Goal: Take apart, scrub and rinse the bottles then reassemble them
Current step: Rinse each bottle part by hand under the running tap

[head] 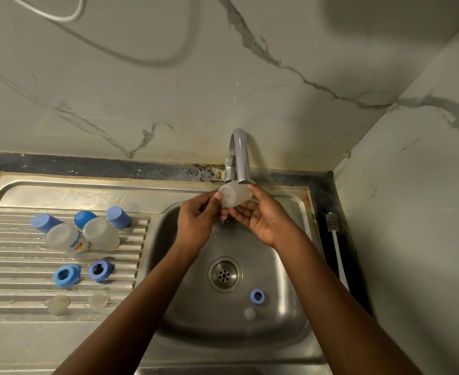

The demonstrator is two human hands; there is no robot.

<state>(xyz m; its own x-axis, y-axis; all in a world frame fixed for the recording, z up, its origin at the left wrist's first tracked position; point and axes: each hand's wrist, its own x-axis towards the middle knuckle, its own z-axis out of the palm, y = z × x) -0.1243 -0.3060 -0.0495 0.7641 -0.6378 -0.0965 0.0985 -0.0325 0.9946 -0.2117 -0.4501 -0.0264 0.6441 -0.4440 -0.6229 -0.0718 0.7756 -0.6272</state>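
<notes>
A clear plastic bottle body (234,195) is held on its side just under the tap spout (243,169). My left hand (198,221) grips its left end with thumb and fingers. My right hand (263,217) cradles it from the right and below, fingers curled round it. On the draining board lie two more clear bottle bodies (66,237) (101,234), three blue caps (45,222) (83,218) (118,217), two blue collar rings (66,275) (100,270) and two clear teats (57,304) (98,300). A third blue ring (257,296) and a teat (250,313) lie in the sink basin (190,307).
The drain (224,274) sits in the middle of the basin. A bottle brush with a white handle (336,247) lies on the dark counter strip to the right of the sink. Marble walls close the back and right side. A grey cable (60,14) hangs on the back wall.
</notes>
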